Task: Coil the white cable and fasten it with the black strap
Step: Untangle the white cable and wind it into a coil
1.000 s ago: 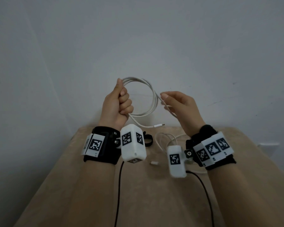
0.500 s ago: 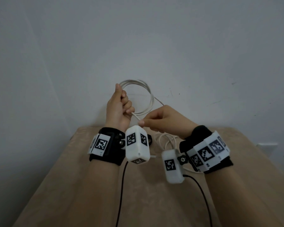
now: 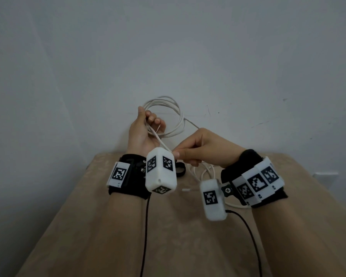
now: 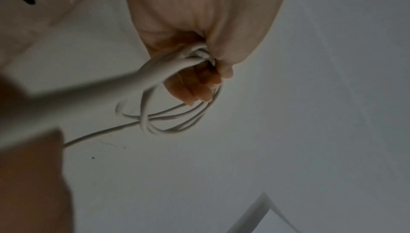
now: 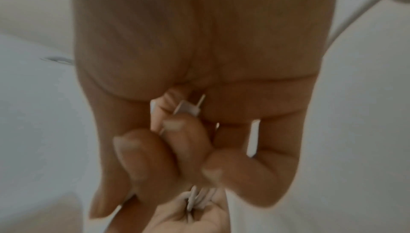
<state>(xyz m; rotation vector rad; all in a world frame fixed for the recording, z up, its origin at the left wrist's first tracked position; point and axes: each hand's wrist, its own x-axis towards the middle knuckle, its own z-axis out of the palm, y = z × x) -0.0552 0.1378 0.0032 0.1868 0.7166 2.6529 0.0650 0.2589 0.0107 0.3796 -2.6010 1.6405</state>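
My left hand (image 3: 146, 128) is raised above the table's far edge and grips a coil of the white cable (image 3: 174, 110), several loops bunched in its fist (image 4: 199, 56). My right hand (image 3: 196, 150) sits just right of and below it, pinching the cable's plug end (image 5: 185, 108) between thumb and fingers. A taut stretch of cable runs from the right hand up to the left fist. The black strap (image 3: 180, 168) lies as a small ring on the table, partly hidden behind the left wrist camera.
A beige table (image 3: 168, 236) stands against a plain grey wall (image 3: 168, 47). More white cable (image 3: 206, 170) lies loose on the table under my right hand, with a small connector (image 3: 186, 190) near the middle. Black leads run from both wrist cameras toward me.
My right hand has moved left and down from beside the coil to just below my left fist, drawing the cable's end in. The left hand has kept hold of the coil.
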